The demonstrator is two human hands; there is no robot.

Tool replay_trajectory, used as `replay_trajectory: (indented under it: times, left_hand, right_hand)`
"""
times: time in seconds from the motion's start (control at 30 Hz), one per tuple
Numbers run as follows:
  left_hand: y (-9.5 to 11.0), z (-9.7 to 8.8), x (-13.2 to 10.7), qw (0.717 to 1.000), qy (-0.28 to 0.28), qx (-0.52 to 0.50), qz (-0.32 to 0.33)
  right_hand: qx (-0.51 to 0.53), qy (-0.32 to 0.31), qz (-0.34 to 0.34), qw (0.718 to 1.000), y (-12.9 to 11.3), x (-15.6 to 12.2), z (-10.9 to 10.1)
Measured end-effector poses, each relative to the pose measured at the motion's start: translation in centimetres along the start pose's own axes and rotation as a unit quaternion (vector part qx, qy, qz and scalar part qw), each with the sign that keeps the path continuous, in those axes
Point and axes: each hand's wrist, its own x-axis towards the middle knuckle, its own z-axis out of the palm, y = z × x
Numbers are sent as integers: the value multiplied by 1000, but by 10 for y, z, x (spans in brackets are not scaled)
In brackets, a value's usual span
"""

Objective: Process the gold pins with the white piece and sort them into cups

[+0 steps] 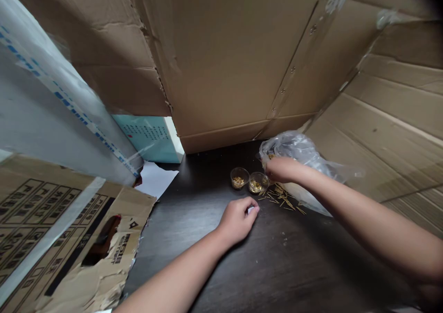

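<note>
The left hand [238, 218] rests low over the dark wood-grain tabletop [221, 257], wrist bent, fingers curled toward the thumb; whether they pinch anything, I cannot tell; the right forearm slants in from the right, its hand [282, 169] at the crumpled clear plastic bag [299, 146], fingertips hidden, grip unclear; slender gold-coloured pins [287, 201] lie scattered below it, beside two round transparent cups [256, 187] holding small golden pieces [238, 181].

Two clear round cups, a left cup [240, 171] and a right cup [259, 176], stand upright side by side, each partly filled with small gold-coloured pieces [238, 181]. Thin gold-coloured sticks [285, 200] lie loosely scattered beside a crumpled see-through bag [294, 146].
</note>
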Motion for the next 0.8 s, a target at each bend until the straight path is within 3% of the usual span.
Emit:
replay_trajectory:
  times: [0.2, 0.5, 0.8]
  left_hand:
    - [1, 0, -2, 1000, 1, 7, 4]
    - [2, 1, -3, 1000, -6, 11, 0]
    - [4, 1, -4, 1000, -19, 5, -7]
  right_hand:
    - [-41, -31, 9, 999, 0, 10, 6]
    - [-38, 85, -24, 995, 10, -26, -4]
    - [-20, 126, -21, 992, 14, -33, 17]
